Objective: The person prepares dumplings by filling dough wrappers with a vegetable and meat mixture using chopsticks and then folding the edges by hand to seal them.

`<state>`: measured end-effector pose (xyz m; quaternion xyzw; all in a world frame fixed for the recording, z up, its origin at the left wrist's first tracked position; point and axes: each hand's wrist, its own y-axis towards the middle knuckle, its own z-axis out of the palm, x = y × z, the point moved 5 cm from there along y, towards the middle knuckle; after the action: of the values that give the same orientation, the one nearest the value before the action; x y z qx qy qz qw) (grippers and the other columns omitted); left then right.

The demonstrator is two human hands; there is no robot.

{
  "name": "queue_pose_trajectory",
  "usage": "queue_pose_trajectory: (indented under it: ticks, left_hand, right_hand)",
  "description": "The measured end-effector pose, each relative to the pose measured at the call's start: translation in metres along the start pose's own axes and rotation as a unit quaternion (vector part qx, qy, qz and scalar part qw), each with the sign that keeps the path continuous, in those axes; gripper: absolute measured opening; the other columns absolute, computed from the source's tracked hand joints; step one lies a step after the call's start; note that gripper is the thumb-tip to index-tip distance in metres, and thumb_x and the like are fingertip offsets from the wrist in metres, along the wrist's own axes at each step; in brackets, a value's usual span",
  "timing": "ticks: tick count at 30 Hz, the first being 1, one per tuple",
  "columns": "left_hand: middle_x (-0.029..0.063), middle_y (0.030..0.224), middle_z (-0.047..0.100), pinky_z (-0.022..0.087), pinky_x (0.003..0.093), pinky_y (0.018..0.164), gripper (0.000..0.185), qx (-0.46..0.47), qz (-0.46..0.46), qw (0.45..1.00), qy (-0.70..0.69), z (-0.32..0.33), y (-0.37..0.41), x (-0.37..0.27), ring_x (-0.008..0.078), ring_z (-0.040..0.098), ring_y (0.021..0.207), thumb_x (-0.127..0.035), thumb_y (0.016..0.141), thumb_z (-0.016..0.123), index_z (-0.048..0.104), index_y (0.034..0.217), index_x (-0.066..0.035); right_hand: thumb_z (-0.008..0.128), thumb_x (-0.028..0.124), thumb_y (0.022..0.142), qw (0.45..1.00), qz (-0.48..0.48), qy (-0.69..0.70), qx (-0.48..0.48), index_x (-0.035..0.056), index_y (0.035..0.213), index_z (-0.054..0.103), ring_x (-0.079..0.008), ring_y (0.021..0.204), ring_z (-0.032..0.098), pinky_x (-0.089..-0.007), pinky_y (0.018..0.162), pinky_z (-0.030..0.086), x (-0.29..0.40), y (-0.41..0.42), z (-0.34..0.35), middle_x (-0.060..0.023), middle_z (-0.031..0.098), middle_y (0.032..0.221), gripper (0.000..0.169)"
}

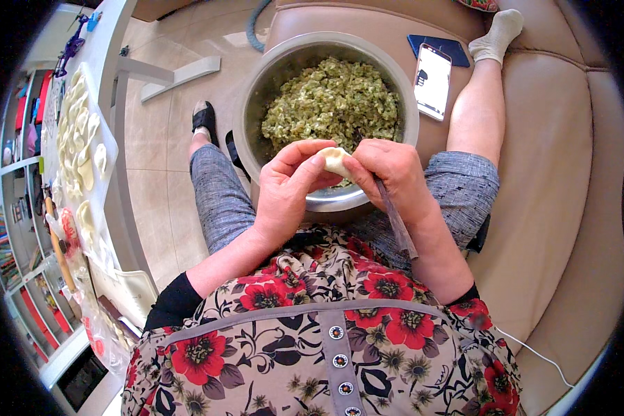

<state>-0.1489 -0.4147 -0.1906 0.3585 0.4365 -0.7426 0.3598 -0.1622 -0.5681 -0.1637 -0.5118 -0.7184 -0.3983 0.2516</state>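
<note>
Between the fingertips of both hands is a small folded dumpling (335, 160) of pale dough. My left hand (289, 184) pinches its left end with thumb and fingers. At the other end, the thumb and forefinger of my right hand (393, 177) press the dough edge. A flat, dark stick-like utensil (395, 221) is also tucked in my right hand, its end pointing down toward my lap. Both hands are over the near rim of a large metal bowl (328, 204), which holds a chopped green filling (335, 101). My fingers hide part of the dumpling.
On the left, a white table (115, 171) carries many dumplings and dough pieces (78, 130), with a rolling pin (60, 244) and plastic bag (101, 333) nearby. A lit phone (432, 83) lies right of the bowl on the tan sofa (546, 156), beside a dark blue flat case (455, 51).
</note>
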Motion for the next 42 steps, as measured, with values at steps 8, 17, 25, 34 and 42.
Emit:
queue_pose_trajectory:
  ticks: [8,17,25,34,42]
  left_hand:
    - [0.0095,0.095,0.067,0.056,0.0297,0.074,0.028,0.010,-0.058,0.996,0.071,0.003,0.002,-0.004,0.0150,0.065,0.083,-0.020,0.093,0.057,0.063,0.107,0.002]
    - [0.0108,0.100,0.066,0.057,0.0308,0.075,0.023,-0.017,-0.030,0.998,0.062,0.005,0.003,-0.005,0.0157,0.064,0.088,-0.017,0.092,0.057,0.064,0.102,0.002]
    - [0.0085,0.095,0.067,0.055,0.0272,0.073,0.019,-0.021,-0.005,0.995,0.094,0.002,0.004,-0.007,0.0130,0.064,0.084,-0.016,0.091,0.059,0.066,0.098,0.000]
    - [0.0092,0.097,0.067,0.055,0.0278,0.073,0.021,-0.030,-0.014,0.999,0.032,0.007,0.008,-0.001,0.0135,0.064,0.084,-0.019,0.092,0.058,0.066,0.098,0.000]
    - [0.0090,0.099,0.067,0.054,0.0261,0.076,0.026,-0.021,-0.027,0.998,-0.052,0.013,0.011,-0.003,0.0113,0.063,0.087,-0.021,0.094,0.055,0.064,0.105,0.000]
  right_hand:
    - [0.062,0.028,0.084,0.999,-0.022,-0.001,0.037,0.0066,0.067,0.054,-0.0285,0.060,0.057,-0.0387,0.053,0.045,0.002,0.002,0.000,-0.0099,0.055,0.065,0.029]
    - [0.060,0.028,0.085,1.000,0.006,-0.017,0.023,0.0064,0.070,0.056,-0.0299,0.063,0.058,-0.0400,0.055,0.046,0.000,0.000,0.001,-0.0102,0.056,0.067,0.027]
    - [0.059,0.026,0.086,0.999,0.008,-0.015,0.041,0.0065,0.072,0.057,-0.0300,0.063,0.058,-0.0403,0.056,0.046,0.004,0.003,-0.001,-0.0107,0.057,0.068,0.024]
    - [0.059,0.026,0.086,1.000,0.004,-0.001,0.028,0.0067,0.071,0.057,-0.0299,0.062,0.058,-0.0398,0.055,0.046,0.001,0.001,0.002,-0.0107,0.056,0.066,0.025]
    - [0.060,0.027,0.086,1.000,0.007,-0.019,0.001,0.0067,0.071,0.057,-0.0294,0.061,0.058,-0.0393,0.054,0.046,-0.001,0.001,0.001,-0.0107,0.055,0.065,0.025]
